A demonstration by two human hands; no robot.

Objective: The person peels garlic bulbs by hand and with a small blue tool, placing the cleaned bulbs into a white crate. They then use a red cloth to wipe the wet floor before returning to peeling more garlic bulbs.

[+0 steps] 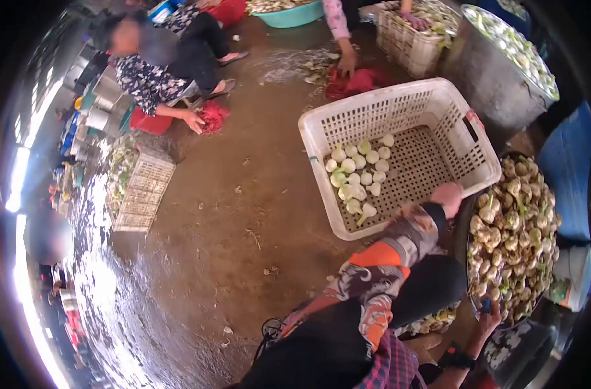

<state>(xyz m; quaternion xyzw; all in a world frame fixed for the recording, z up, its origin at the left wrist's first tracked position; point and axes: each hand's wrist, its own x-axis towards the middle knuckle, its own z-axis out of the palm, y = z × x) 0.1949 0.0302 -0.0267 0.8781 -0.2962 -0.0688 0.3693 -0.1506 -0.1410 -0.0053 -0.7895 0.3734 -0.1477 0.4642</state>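
Note:
A white perforated crate (399, 223) lies tilted toward the camera, with several peeled white bulbs (357, 170) gathered at its left side. My left hand (448, 198), below a grey and orange patterned sleeve, is closed on the crate's near right rim; its fingertips are hidden. At the lower right, my right hand (490, 316), with a dark watch at the wrist, holds a small blue object (485, 305) whose shape is unclear. This hand is at the lower edge of a wide round container heaped with unpeeled bulbs (512, 227).
A metal drum (503, 71) of bulbs stands behind the crate, beside another filled crate (409, 45). A seated person (140, 81) handles red netting (212, 118); another person's hand (347, 58) touches red netting. A crate (143, 188) stands left, a blue barrel (571, 168) right.

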